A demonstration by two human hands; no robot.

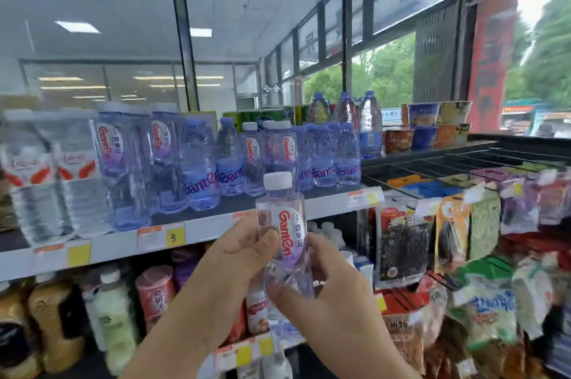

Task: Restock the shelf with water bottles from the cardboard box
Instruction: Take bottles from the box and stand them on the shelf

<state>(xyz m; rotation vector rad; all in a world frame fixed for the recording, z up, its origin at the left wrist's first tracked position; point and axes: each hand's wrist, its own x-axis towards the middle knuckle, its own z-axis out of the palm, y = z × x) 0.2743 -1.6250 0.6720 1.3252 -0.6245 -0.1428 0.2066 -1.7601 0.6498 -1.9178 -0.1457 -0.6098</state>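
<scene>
- The held water bottle (285, 233) at frame centre is clear with a faint lilac tint, a white cap, and a white-to-purple oval label bearing red lettering.
- The bottles on the shelf (197, 162) at mid-left are pale violet-blue with lilac caps and purple lettering.
- The big bottles (46, 174) at far left are colourless, with white labels marked in red.
- The shelf edge (200, 231) is light grey, carrying price tags (160, 238) in orange, white and yellow.
- The noodle cups (432, 125) at upper right are orange, blue and yellow.
- The snack packets (482, 301) at lower right are green, orange, purple and black.
- The banner (491, 63) at upper right is red.
</scene>
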